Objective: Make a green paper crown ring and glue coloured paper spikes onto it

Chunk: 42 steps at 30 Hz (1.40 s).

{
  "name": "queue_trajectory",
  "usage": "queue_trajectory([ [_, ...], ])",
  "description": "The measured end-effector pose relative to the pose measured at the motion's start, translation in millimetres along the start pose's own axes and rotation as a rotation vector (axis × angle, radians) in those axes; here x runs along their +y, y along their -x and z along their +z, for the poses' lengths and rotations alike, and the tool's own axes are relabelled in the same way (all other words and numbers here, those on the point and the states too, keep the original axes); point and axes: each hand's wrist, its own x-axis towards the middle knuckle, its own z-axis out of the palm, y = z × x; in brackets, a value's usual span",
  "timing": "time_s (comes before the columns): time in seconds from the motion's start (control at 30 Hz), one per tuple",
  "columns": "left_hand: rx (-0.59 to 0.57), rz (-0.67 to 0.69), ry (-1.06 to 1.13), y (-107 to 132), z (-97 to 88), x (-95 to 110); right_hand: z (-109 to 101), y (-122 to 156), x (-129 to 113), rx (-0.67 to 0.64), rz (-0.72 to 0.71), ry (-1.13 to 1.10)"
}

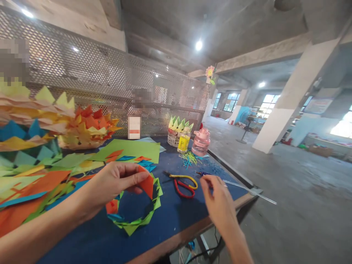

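Observation:
My left hand [128,178] pinches an orange folded paper piece [147,185] between thumb and fingers. The piece is held over the far side of a paper ring [150,216] of green, blue and orange folded points, which lies on the blue tabletop. To the right, my right hand [218,196] has its fingers curled round a dark blue glue gun [204,173], its body mostly hidden by the hand. A clear glue stick [250,190] sticks out behind it past the table edge. Between the hands lie scissors [183,187] with yellow and red handles.
Loose orange, blue and green paper [132,146] covers the table's left and back. Stacked folded-paper crowns [90,128] stand far left. A yellow-labelled bottle [183,142], a pink jug [202,142] and green-blue paper strips [189,158] sit at back right. A perforated screen [104,80] borders the back.

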Motion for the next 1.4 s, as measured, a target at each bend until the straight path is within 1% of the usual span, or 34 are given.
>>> queue_trajectory([
  [0.07,0.019,-0.014,0.002,-0.6,-4.3,2.6,-8.8,-10.4,33.2,0.015,0.132,0.088],
  [0.1,0.024,-0.022,0.001,-1.2,-5.9,3.2,-12.1,-14.2,47.1,-0.004,0.189,0.117],
  [0.13,0.026,-0.029,-0.002,-2.0,-7.3,3.2,-14.6,-17.3,58.4,-0.043,0.226,0.126],
  [0.2,0.030,-0.043,-0.011,-3.8,-9.1,1.9,-16.9,-23.1,73.0,-0.126,0.258,0.112],
  [0.3,0.040,-0.040,-0.029,-6.0,-10.7,-1.3,-15.2,-34.3,79.9,-0.204,0.280,0.049],
  [0.4,0.041,-0.023,-0.046,-7.2,-12.0,-3.8,-13.4,-45.8,80.9,-0.256,0.354,-0.056],
  [0.47,0.045,-0.009,-0.052,-7.9,-13.0,-4.5,-14.7,-48.1,81.3,-0.293,0.411,-0.176],
  [0.57,0.068,0.012,-0.054,-9.4,-14.2,-4.4,-19.5,-39.4,79.7,-0.316,0.462,-0.414],
  [0.7,0.106,0.003,-0.046,-11.2,-14.2,-1.3,-25.6,-18.6,70.8,-0.284,0.493,-0.702],
  [0.8,0.126,-0.019,-0.025,-11.2,-13.1,2.7,-26.2,-8.9,59.6,-0.293,0.564,-1.066],
  [0.87,0.122,-0.039,-0.019,-10.8,-12.2,4.5,-23.3,-4.6,49.3,-0.322,0.601,-1.230],
  [0.97,0.134,-0.035,0.001,-11.5,-11.1,3.8,-15.0,3.9,29.0,-0.357,0.573,-1.204],
  [1.07,0.154,-0.025,-0.003,-13.6,-11.2,0.8,-6.8,15.2,6.1,-0.365,0.491,-1.148],
  [1.2,0.116,-0.020,-0.003,-15.4,-13.2,-1.7,1.5,26.6,-19.8,-0.411,0.388,-1.172],
  [1.4,0.082,0.010,0.016,-16.2,-16.8,-2.8,15.5,31.7,-44.7,-0.320,0.256,-1.156],
])
